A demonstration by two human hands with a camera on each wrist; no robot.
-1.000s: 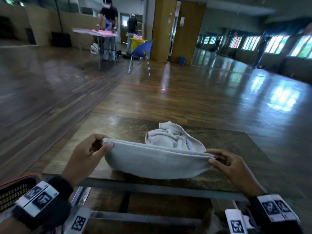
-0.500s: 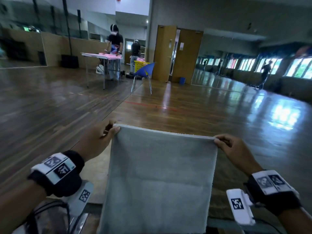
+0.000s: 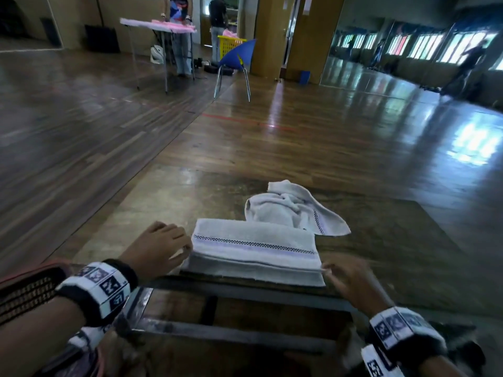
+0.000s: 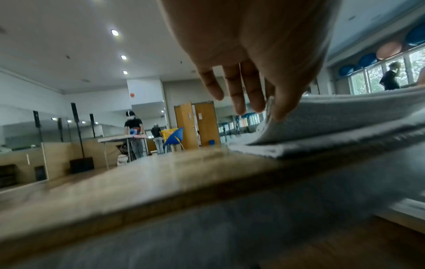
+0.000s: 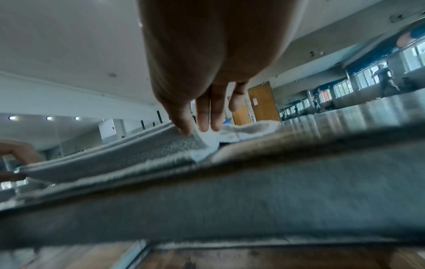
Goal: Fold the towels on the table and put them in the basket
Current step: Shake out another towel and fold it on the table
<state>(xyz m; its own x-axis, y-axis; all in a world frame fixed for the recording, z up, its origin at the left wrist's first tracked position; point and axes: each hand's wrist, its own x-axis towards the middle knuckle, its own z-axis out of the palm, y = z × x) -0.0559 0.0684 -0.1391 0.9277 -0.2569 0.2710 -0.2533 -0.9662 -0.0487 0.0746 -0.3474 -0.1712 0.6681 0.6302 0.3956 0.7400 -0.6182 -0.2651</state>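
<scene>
A grey towel (image 3: 255, 251) with a checked border stripe lies folded in layers at the near edge of the table (image 3: 130, 216). My left hand (image 3: 187, 250) pinches the upper layer's left corner (image 4: 271, 103) between thumb and forefinger, the other fingers straight. My right hand (image 3: 326, 270), blurred in the head view, pinches the right corner (image 5: 197, 135) the same way. A second grey towel (image 3: 288, 210) lies crumpled just behind the folded one. The dark basket (image 3: 24, 292) shows at the lower left, beside my left forearm.
The table's metal frame (image 3: 245, 292) runs under its near edge. Far across the wooden floor stand a blue chair (image 3: 236, 58), a yellow basket (image 3: 230, 43), and a table with pink cloth (image 3: 158, 24) where other people work.
Half a second ago both hands held the towel up, hanging by its top corners. Now they have come down and the towel lies folded over on the table's near edge.
</scene>
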